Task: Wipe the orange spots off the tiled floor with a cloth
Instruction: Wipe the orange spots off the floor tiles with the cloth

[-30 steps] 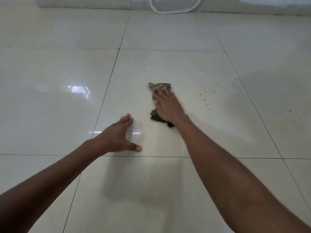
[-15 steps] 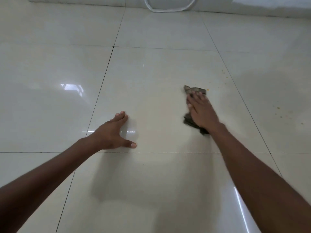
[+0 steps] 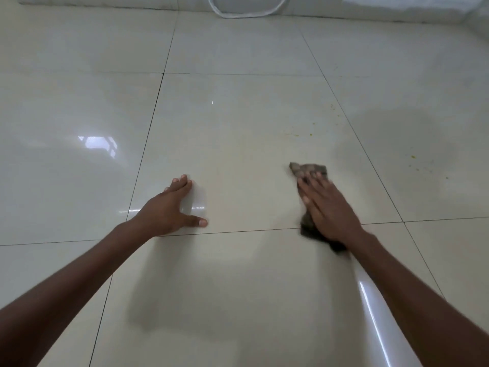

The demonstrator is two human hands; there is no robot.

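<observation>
In the head view, the right hand (image 3: 326,207) lies flat with straight fingers on a dark grey-brown crumpled cloth (image 3: 308,169), pressing it on the glossy cream tiled floor (image 3: 238,128); the left hand (image 3: 173,206) rests open on the floor, well apart; small orange spots (image 3: 291,134) lie beyond the cloth; a white hose (image 3: 248,14) is near the wall.

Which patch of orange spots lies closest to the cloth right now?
The faint smear on the same tile, straight beyond the cloth. The other spots sit past the grout line on the tile to the right.
</observation>
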